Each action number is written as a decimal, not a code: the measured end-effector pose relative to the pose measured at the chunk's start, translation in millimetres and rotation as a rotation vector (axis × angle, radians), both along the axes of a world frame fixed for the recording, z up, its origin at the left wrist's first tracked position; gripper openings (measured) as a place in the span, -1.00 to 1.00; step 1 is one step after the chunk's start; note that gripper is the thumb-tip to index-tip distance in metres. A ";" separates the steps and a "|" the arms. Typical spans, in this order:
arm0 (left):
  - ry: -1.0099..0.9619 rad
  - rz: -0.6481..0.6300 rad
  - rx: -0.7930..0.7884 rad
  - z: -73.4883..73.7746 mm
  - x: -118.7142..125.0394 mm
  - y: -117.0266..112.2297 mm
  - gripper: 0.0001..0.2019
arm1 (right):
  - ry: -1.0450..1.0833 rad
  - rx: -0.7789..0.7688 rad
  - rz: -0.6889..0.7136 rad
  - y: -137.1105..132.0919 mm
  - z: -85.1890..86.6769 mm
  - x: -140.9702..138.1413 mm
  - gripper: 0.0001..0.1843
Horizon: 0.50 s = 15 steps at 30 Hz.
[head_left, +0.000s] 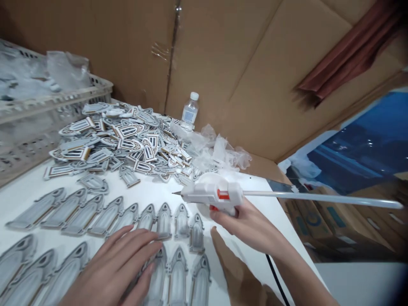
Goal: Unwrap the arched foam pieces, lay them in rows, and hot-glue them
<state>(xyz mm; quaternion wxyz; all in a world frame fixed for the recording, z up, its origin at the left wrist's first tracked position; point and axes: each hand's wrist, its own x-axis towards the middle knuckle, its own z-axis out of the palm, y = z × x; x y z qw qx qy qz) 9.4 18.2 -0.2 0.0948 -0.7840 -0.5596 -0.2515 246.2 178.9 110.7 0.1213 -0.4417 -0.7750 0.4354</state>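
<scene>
My right hand [245, 221] is closed around the handle of a white hot glue gun [212, 194] with a red trigger. A long clear glue stick [321, 197] juts from its back, and its metal nozzle points left. My left hand [117, 265] lies low over the grey arched window-shaped pieces [177, 272], fingers stretched out and a little apart. A dark piece edge shows between its thumb and forefinger; whether they grip it is unclear. The pieces lie in two rows on the white table [223, 255]. Part of the near row is hidden under my left hand.
Behind the rows is a heap of similar arched pieces [137, 138]. A white plastic crate [63, 102] holds clear bags at the left. A small bottle [189, 112] and crumpled plastic [219, 151] stand near the cardboard wall [223, 63]. A black cord [276, 278] runs beside my right forearm.
</scene>
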 end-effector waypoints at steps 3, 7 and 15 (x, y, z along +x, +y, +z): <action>0.007 0.028 -0.041 1.6 1.1 2.1 -0.56 | -0.023 -0.029 0.024 -0.3 -7.2 -1.8 -0.92; -0.002 0.046 -0.048 0.9 2.8 3.8 -0.62 | -0.116 -0.025 0.048 1.7 -13.5 -3.6 -0.90; 0.010 0.038 -0.065 3.2 7.6 3.1 -0.67 | -0.240 -0.033 0.060 1.7 -22.0 -10.9 -0.83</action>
